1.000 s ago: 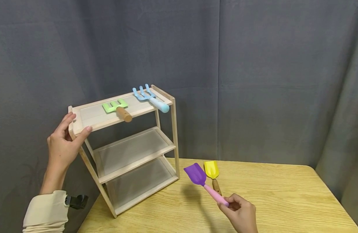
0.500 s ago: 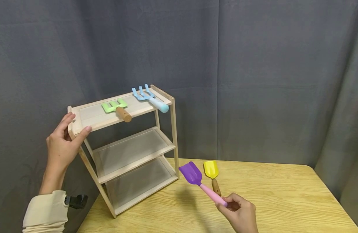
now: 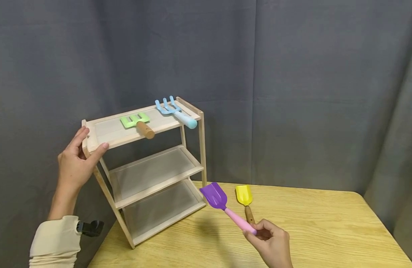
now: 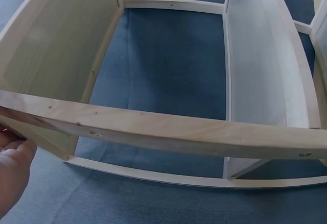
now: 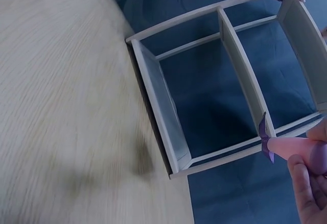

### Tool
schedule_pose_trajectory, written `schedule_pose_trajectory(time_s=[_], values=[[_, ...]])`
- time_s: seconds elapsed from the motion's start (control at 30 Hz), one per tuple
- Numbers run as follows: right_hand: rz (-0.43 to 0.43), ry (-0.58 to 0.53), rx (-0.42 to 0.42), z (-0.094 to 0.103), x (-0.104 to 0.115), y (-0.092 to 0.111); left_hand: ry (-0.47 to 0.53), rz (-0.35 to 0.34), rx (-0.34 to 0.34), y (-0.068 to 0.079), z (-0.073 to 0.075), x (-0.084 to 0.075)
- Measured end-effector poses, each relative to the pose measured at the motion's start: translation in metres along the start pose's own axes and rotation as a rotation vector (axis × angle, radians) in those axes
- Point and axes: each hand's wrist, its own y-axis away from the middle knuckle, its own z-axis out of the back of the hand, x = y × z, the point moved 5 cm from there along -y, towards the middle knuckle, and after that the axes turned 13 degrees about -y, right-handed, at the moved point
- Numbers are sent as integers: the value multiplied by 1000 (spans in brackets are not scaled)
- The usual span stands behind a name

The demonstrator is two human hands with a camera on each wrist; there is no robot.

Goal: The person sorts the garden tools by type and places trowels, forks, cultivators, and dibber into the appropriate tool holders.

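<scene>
At the far left, a cream sleeve [image 3: 55, 238] with a black clip [image 3: 90, 228] leads up to a person's left hand [image 3: 73, 163], which grips the left end of a three-tier wooden rack [image 3: 155, 175], thumb over the top shelf's front left corner. The rack stands near the worktop's left edge. On its top shelf, left to right, lie a green toy hand rake [image 3: 137, 123] with a brown handle and, near the right end, a blue toy hand rake [image 3: 175, 112]; both handles jut past the front edge. Right of the rack, a purple toy shovel [image 3: 215, 195] is held above the wood-grain worktop [image 3: 309, 223], blade towards the rack. Beyond it, near the worktop's back edge, lies a yellow toy shovel [image 3: 244, 195], blade rearward. The right hand [image 3: 271, 240] pinches the purple shovel's pink handle by its end. A grey curtain [image 3: 309, 93] hangs behind.
</scene>
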Motion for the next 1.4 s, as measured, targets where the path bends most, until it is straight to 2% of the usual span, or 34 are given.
schedule_pose_trajectory(time_s=[0.33, 0.47, 0.9, 1.0, 1.23, 1.4], values=[[73, -5, 26, -13, 11, -8, -51, -40, 5, 2, 1, -4], [94, -20, 38, -16, 16, -12, -52, -50, -18, 1, 2, -7], [145, -95, 26, -24, 24, -20, -34, -86, -26, -9, -2, -8], [137, -112, 20, -28, 31, -22, -24, -96, -28, -10, -3, -8], [129, -146, 13, -37, 64, -24, -19, -96, -34, -10, -5, -8], [161, -136, 14, -43, 70, -27, -20, -96, -44, -9, -5, -7]])
